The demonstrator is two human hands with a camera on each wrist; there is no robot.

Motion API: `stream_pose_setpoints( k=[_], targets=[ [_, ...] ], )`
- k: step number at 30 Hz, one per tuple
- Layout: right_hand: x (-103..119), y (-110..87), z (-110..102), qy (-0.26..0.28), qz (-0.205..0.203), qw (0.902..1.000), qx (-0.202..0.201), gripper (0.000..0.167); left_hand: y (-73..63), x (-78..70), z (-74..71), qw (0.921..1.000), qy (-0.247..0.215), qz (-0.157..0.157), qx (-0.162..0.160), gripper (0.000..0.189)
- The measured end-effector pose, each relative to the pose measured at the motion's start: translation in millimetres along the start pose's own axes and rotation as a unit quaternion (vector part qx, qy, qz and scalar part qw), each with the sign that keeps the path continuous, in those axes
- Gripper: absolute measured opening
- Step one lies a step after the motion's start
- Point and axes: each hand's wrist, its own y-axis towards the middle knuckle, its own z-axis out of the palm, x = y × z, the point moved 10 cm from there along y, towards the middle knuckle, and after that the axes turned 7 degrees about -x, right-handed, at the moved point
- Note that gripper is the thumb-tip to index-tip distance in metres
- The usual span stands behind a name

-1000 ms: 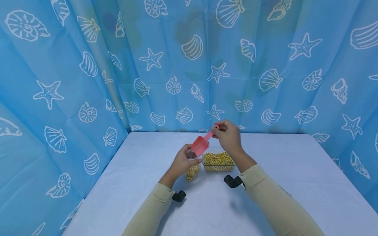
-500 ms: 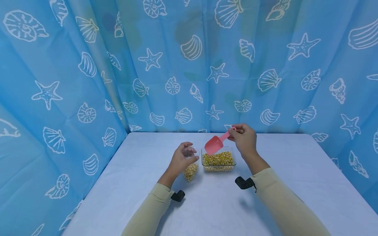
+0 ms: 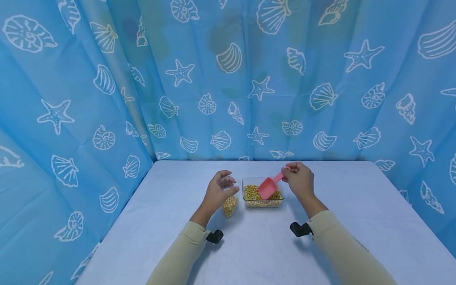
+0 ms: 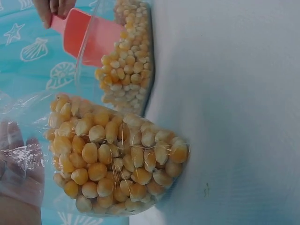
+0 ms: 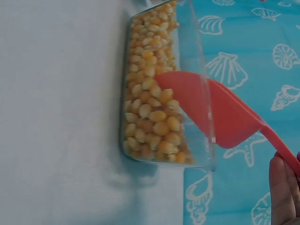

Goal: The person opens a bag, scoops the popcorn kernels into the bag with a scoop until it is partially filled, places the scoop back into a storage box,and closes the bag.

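Note:
My right hand (image 3: pixel 300 180) pinches the handle end of a pink scoop (image 3: pixel 268 188). The scoop's tip touches the corn kernels (image 5: pixel 150 112) inside a clear rectangular container (image 3: pixel 263 203); its bowl slants down into them. My left hand (image 3: pixel 216 193) is curved around the top of a clear plastic bag (image 4: pixel 117 159), thumb and fingers spread apart. Corn kernels fill the lower part of the bag, which sits just left of the container. In the left wrist view, the fingers (image 4: pixel 18 154) show blurred through the film of the bag's upper part.
The white table (image 3: pixel 249 249) carries the container and bag near its middle. A blue curtain (image 3: pixel 199 91) with white shells and starfish hangs behind and at the sides. Black wrist cameras (image 3: pixel 215 236) stick out from both sleeves.
My right hand has moved the scoop from the bag's mouth rightward, then down into the container's kernels. The left hand stays at the bag, its fingers somewhat more spread.

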Motion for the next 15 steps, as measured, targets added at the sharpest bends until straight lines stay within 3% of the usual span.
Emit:
stream_pose_setpoints(
  k=[6,15],
  targets=[
    [-14,-2.9,3,0.002,0.025,0.9997,0.004,0.028,-0.9,2.8,1.0,1.0000,0.003,-0.004,0.002,0.054],
    [-44,-6.2,8,0.062,0.108,0.9922,0.001,0.032,-0.4,5.3,1.6,1.0000,0.004,-0.004,0.006,0.056]
  ],
)
